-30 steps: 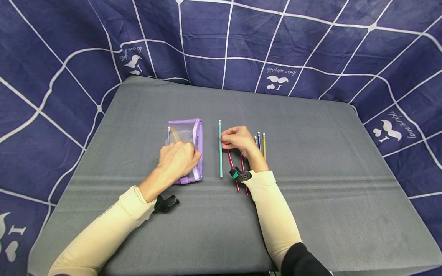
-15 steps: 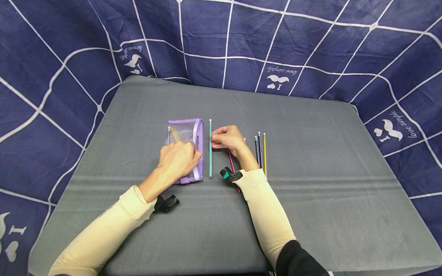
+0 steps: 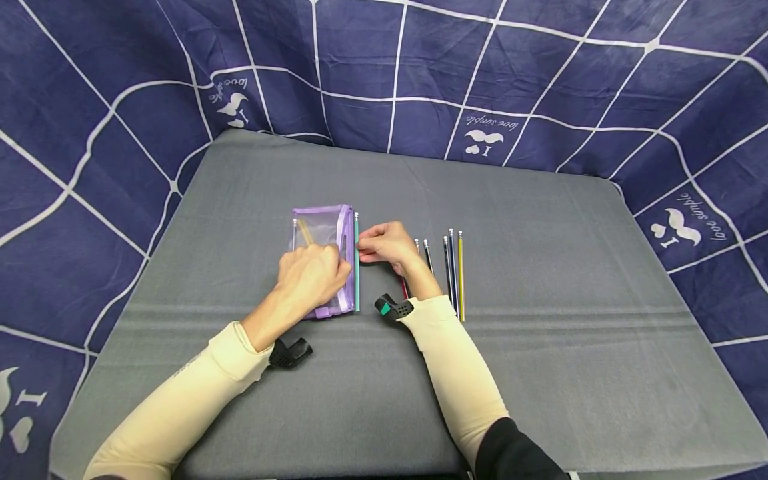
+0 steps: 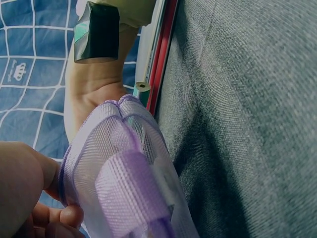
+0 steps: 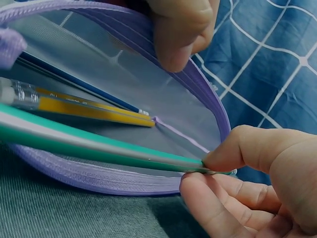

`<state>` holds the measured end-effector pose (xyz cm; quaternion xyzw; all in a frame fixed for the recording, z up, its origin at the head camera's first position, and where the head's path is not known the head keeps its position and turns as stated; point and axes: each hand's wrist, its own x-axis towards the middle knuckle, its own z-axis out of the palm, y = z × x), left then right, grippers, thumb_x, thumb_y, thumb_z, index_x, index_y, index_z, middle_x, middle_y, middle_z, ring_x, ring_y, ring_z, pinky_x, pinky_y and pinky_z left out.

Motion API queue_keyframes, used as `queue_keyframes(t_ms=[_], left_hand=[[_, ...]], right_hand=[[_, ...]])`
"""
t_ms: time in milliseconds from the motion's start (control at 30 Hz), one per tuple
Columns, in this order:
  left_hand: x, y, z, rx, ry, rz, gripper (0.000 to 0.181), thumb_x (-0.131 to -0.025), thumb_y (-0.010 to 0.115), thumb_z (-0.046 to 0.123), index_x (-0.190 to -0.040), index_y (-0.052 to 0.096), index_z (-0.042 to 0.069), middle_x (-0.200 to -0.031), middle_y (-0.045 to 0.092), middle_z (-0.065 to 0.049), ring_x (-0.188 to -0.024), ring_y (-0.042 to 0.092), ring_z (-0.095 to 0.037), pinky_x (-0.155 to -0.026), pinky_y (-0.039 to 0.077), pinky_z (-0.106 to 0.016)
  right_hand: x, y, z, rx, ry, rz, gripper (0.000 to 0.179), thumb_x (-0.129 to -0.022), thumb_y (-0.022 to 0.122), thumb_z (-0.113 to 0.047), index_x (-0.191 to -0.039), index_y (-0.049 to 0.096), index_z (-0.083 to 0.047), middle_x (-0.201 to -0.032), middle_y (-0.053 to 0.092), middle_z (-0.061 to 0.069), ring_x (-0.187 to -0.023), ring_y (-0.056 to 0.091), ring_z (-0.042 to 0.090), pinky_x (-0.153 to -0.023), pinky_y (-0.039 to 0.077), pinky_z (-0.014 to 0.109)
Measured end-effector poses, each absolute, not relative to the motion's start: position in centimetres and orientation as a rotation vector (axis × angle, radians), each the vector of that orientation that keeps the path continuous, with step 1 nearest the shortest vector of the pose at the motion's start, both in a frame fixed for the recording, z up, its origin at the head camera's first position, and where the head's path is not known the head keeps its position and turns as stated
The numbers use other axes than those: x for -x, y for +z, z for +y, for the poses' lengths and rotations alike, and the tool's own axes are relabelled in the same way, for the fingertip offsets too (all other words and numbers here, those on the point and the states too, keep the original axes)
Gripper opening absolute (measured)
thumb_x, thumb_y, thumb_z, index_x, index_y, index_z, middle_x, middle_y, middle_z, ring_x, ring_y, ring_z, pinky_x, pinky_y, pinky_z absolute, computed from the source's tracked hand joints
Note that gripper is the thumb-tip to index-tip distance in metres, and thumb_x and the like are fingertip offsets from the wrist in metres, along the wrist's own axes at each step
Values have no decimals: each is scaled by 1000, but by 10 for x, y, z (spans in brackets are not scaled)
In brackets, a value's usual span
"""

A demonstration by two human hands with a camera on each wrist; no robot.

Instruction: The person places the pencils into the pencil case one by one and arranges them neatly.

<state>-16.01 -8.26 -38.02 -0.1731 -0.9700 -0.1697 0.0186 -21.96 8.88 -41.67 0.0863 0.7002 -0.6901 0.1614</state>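
Observation:
My left hand point(image 3: 313, 275) grips the upper edge of a purple-trimmed see-through mesh pencil pouch point(image 3: 321, 217). In the right wrist view its purple zip rim point(image 5: 94, 183) gapes wide. Inside lie a yellow pencil point(image 5: 94, 109) and a dark blue pencil point(image 5: 84, 79). My right hand point(image 3: 387, 243) pinches a green pencil point(image 3: 357, 287) between thumb and fingers. This pencil lies lengthwise along the pouch's opening, and in the right wrist view the green pencil point(image 5: 99, 144) overlaps the mouth just above the lower rim.
Right of my right hand, a yellow pencil point(image 3: 461, 273) lies beside dark blue ones on the grey tabletop point(image 3: 570, 300). A red pencil point(image 3: 405, 288) and a dark pencil point(image 3: 428, 253) are partly hidden under my right wrist. A patterned blue cloth point(image 3: 420, 67) hangs behind.
My right hand has moved left with the green pencil, bringing it from apart on the right up to the pouch's opening. My left hand has stayed on the pouch.

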Motion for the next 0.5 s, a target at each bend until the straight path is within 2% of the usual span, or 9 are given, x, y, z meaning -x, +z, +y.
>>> queue_keyframes(t_ms=[500], left_hand=[[160, -379, -82, 539, -533, -3004, 24, -86, 53, 25, -66, 51, 12, -61, 55, -9, -56, 56, -33, -49, 42, -50]], right_hand=[[225, -411, 79, -239, -1966, 2002, 18, -84, 65, 10, -101, 64, 15, -72, 65, 9, -61, 65, 13, -63, 56, 25]])
